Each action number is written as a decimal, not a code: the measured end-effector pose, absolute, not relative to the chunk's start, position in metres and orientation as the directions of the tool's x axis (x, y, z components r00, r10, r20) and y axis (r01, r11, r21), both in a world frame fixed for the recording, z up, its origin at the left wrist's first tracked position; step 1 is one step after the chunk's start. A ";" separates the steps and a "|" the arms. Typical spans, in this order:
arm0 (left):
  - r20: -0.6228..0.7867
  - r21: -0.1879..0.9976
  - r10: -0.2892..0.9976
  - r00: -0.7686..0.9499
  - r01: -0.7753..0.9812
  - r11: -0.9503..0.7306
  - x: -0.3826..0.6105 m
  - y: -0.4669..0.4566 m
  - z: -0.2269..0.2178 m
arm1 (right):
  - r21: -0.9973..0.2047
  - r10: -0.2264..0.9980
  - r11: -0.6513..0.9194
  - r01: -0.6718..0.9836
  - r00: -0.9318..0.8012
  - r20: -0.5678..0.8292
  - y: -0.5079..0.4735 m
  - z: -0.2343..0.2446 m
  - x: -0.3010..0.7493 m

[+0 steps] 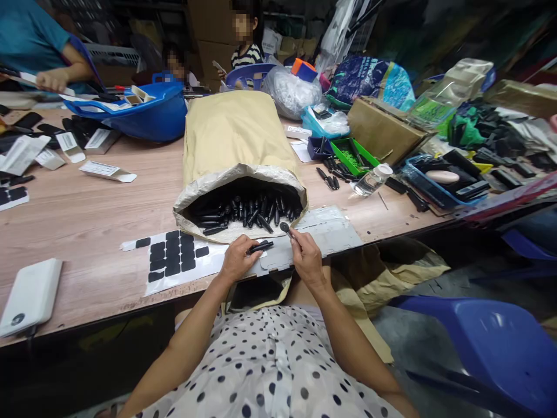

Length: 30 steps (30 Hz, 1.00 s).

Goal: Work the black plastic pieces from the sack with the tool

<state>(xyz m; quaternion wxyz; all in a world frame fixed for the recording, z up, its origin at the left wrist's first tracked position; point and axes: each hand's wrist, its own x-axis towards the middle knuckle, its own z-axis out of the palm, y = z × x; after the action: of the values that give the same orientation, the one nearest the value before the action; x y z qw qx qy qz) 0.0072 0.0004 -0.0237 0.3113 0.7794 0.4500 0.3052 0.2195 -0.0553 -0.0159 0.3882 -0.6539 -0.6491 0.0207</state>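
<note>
My left hand (pixel 240 255) is closed around a slim black cylindrical piece (pixel 261 247) close to the table's front edge. Held between the fingers of my right hand (pixel 307 255) is a black piece with a round head (pixel 284 227), tilted up toward the sack. Just beyond both hands lies a tan paper sack (pixel 239 133), its mouth facing me. Many similar black pieces (pixel 256 210) fill the opening. Left of my left hand, a white sheet (pixel 156 285) carries rows of black rounded stickers (pixel 173 252). A grey flat board (pixel 326 229) is under my right hand.
A white power bank (pixel 32 296) lies at left, small white boxes (pixel 107 170) behind it. A blue basin (pixel 148 110) stands back left. To the right are a green tray (pixel 354 155), a clear bottle (pixel 372 180), a blue basket (pixel 444 183) and a blue chair (pixel 491 342). Other people sit opposite.
</note>
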 end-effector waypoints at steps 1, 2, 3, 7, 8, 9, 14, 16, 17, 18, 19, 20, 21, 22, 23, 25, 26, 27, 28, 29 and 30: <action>0.193 0.766 0.892 0.408 0.506 -0.397 0.007 0.000 -0.024 | -0.565 0.870 0.162 0.809 0.154 0.469 -0.059 -0.014 0.216; 0.191 0.771 0.893 0.408 0.501 -0.394 0.007 0.000 -0.025 | -0.590 0.875 0.175 0.788 0.149 0.460 -0.062 -0.012 0.213; 0.191 0.775 0.893 0.407 0.496 -0.392 0.007 0.000 -0.025 | -0.608 0.882 0.186 0.772 0.141 0.449 -0.065 -0.011 0.209; 0.188 0.777 0.895 0.404 0.496 -0.387 0.006 0.000 -0.025 | -0.643 0.906 0.223 0.732 0.087 0.414 -0.075 -0.007 0.198; 0.184 0.777 0.896 0.403 0.499 -0.384 0.006 0.000 -0.024 | -0.645 0.906 0.233 0.728 0.078 0.416 -0.076 -0.005 0.196; 0.180 0.778 0.898 0.402 0.500 -0.380 0.006 0.000 -0.024 | -0.644 0.904 0.242 0.725 0.074 0.422 -0.076 -0.003 0.194; 0.176 0.792 0.898 0.403 0.484 -0.372 0.007 0.001 -0.023 | -0.616 0.888 0.255 0.745 0.071 0.454 -0.079 0.004 0.188; 0.176 0.794 0.900 0.398 0.483 -0.369 0.008 0.001 -0.023 | -0.586 0.890 0.256 0.768 0.049 0.453 -0.080 0.003 0.186; 0.176 0.793 0.902 0.393 0.486 -0.367 0.008 0.000 -0.023 | -0.573 0.894 0.253 0.780 0.038 0.447 -0.080 0.003 0.186; 0.177 0.791 0.904 0.390 0.490 -0.366 0.008 0.000 -0.023 | -0.562 0.898 0.247 0.789 0.031 0.439 -0.081 0.003 0.186; 0.176 0.789 0.905 0.388 0.494 -0.365 0.009 0.000 -0.023 | -0.557 0.902 0.239 0.795 0.031 0.430 -0.081 0.003 0.186; 0.176 0.787 0.905 0.387 0.497 -0.366 0.009 0.000 -0.023 | -0.558 0.904 0.233 0.797 0.034 0.426 -0.081 0.004 0.185; 0.176 0.785 0.905 0.388 0.499 -0.366 0.010 0.000 -0.022 | -0.563 0.903 0.234 0.793 0.037 0.427 -0.080 0.005 0.185; 0.175 0.785 0.904 0.390 0.499 -0.367 0.010 0.000 -0.021 | -0.571 0.899 0.244 0.784 0.037 0.436 -0.080 0.006 0.184; 0.173 0.786 0.903 0.393 0.498 -0.367 0.010 0.000 -0.021 | -0.579 0.893 0.263 0.772 0.033 0.449 -0.080 0.007 0.182; 0.168 0.790 0.902 0.397 0.494 -0.365 0.009 0.000 -0.020 | -0.587 0.880 0.309 0.748 0.009 0.474 -0.081 0.007 0.178; 0.166 0.791 0.902 0.399 0.492 -0.363 0.009 0.000 -0.020 | -0.584 0.879 0.324 0.744 -0.009 0.476 -0.081 0.007 0.176; 0.164 0.792 0.902 0.400 0.491 -0.362 0.008 0.001 -0.019 | -0.578 0.883 0.330 0.747 -0.027 0.469 -0.081 0.006 0.174; 0.163 0.793 0.901 0.401 0.490 -0.361 0.007 0.001 -0.019 | -0.567 0.889 0.328 0.756 -0.044 0.455 -0.082 0.005 0.172; 0.162 0.794 0.901 0.402 0.488 -0.361 0.007 0.001 -0.019 | -0.554 0.897 0.319 0.769 -0.056 0.438 -0.082 0.004 0.170; 0.163 0.796 0.901 0.401 0.486 -0.361 0.006 0.002 -0.019 | -0.539 0.904 0.305 0.785 -0.062 0.423 -0.081 0.004 0.170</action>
<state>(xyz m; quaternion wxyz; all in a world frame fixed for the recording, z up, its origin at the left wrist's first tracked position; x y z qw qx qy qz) 0.0059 0.0018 -0.0190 0.3382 0.7657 0.4530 0.3067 0.1697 -0.0812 0.0042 0.3589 -0.5834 -0.7238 0.0830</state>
